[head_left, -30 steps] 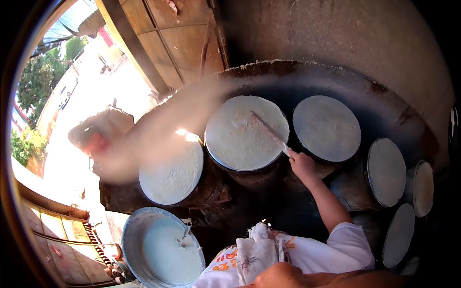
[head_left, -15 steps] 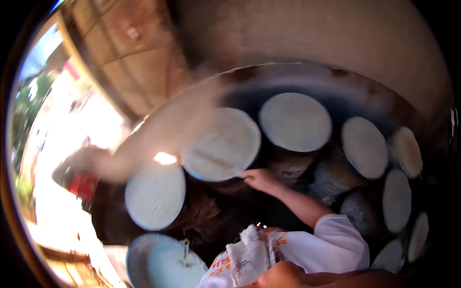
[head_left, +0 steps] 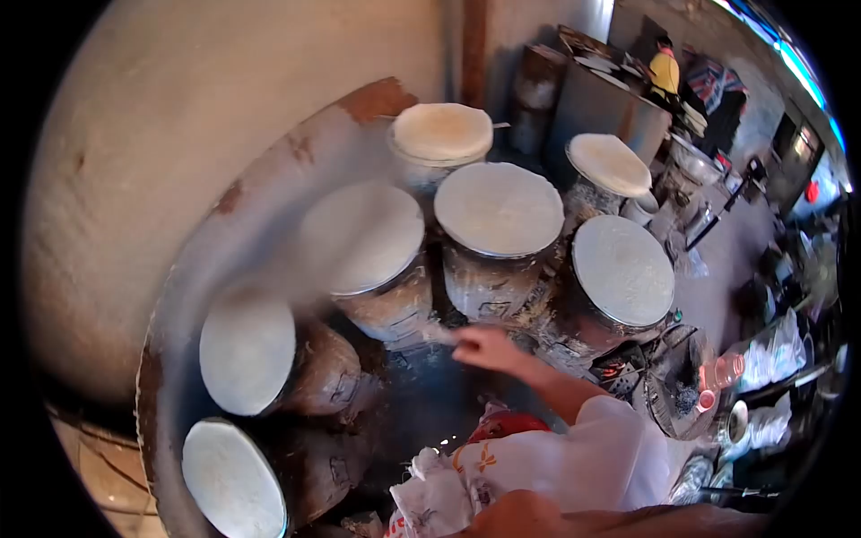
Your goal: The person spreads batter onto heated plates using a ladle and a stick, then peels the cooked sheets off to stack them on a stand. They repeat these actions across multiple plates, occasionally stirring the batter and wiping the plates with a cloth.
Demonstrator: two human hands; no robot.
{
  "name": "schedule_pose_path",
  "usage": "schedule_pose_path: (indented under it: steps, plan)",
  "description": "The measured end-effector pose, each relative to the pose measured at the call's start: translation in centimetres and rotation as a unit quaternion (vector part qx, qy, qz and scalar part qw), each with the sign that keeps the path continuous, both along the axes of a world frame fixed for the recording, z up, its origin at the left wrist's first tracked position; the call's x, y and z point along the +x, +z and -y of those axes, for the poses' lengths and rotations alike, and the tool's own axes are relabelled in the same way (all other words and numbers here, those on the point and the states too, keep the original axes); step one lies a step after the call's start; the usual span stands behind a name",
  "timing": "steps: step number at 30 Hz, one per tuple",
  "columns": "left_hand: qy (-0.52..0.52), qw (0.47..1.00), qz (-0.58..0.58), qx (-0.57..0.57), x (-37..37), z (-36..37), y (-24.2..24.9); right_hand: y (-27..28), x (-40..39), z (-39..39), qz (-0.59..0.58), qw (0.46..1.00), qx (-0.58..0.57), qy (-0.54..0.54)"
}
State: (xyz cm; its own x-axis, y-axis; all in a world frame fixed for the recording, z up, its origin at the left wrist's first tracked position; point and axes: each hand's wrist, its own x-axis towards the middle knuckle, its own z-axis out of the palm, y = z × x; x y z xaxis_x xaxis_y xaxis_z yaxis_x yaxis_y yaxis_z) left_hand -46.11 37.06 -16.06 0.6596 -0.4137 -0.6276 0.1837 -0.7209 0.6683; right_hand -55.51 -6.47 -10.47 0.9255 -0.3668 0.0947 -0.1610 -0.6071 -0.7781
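Note:
Just below the centre, my right hand [head_left: 484, 348] is closed, its fingers pinched on a thin pale stick [head_left: 438, 334] pointing left; its far end is blurred. Close above the hand stand round griddles on drum-shaped stoves, one griddle [head_left: 499, 210] straight ahead and another griddle [head_left: 381, 238] to its left. Pale, flat layers cover their tops. To the right is a further covered griddle [head_left: 623, 271]. My left hand is not in view.
More griddles curve along the left, including the lowest griddle [head_left: 233, 481]. Puffy pale rounds [head_left: 442, 132] top two at the back. A low curved wall [head_left: 193, 242] borders the left. At right are a coal basket [head_left: 673, 386] and plastic bottles [head_left: 722, 369]. A person in yellow [head_left: 665, 72] is far back.
My view has swung right, bringing the back room and right-side clutter into sight. The bowl and bright doorway have left the view. My hand has moved off the griddle, still holding the stick.

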Motion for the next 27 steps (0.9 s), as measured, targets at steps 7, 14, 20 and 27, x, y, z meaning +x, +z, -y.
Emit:
schedule_pose_path:
  steps: [7, 14, 20, 27]
  plan:
    - [-0.127, 0.965, 0.077, -0.217, 3.8, 35.1, 6.4, 2.2, -13.0, 21.0, 0.034, 0.918, -0.05, -0.392]
    - [-0.37, 0.877, 0.191, -0.24, -1.5, 48.9, 7.7, 0.0, -20.8, 23.3, 0.03, 0.871, 0.083, -0.484]
    - [-0.156, 0.937, 0.308, -0.061, 0.8, 37.9, 2.9, -2.6, -4.7, 14.9, 0.059, 0.996, 0.064, 0.02]
    - [0.266, 0.854, 0.413, 0.173, -0.4, 12.0, 4.2, -0.4, 9.2, -5.0, 0.03, 0.941, 0.008, 0.336]
